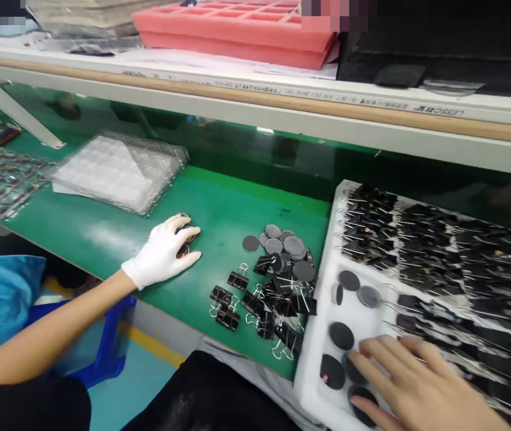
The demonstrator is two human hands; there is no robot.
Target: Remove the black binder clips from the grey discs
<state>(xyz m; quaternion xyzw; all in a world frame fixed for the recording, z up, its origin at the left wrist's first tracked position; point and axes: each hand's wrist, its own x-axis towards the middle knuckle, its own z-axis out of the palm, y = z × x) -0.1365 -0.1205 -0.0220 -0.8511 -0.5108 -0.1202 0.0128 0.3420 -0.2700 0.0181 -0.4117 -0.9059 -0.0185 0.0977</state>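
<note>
My left hand [163, 254], in a white glove, rests on the green bench with its fingers curled around several small dark round pieces [183, 250] with coppery edges. The palm and fingers partly hide them. My right hand [421, 383], bare and slightly blurred, is over the near end of a white foam tray [316, 335]. Its fingers are apart, with the tips at black discs [363, 404] lying in the tray. More black discs, one of them at the compartment's left edge [332, 371], lie close to the fingertips. I see nothing lifted in this hand.
Between my hands lie a heap of grey and black discs [293, 246] and a pile of black binder clips [282, 299]. Rows of clipped black pieces [430, 239] fill the tray's right side. A clear plastic tray [115, 170] lies behind my left hand. A shelf edge [255, 96] crosses above.
</note>
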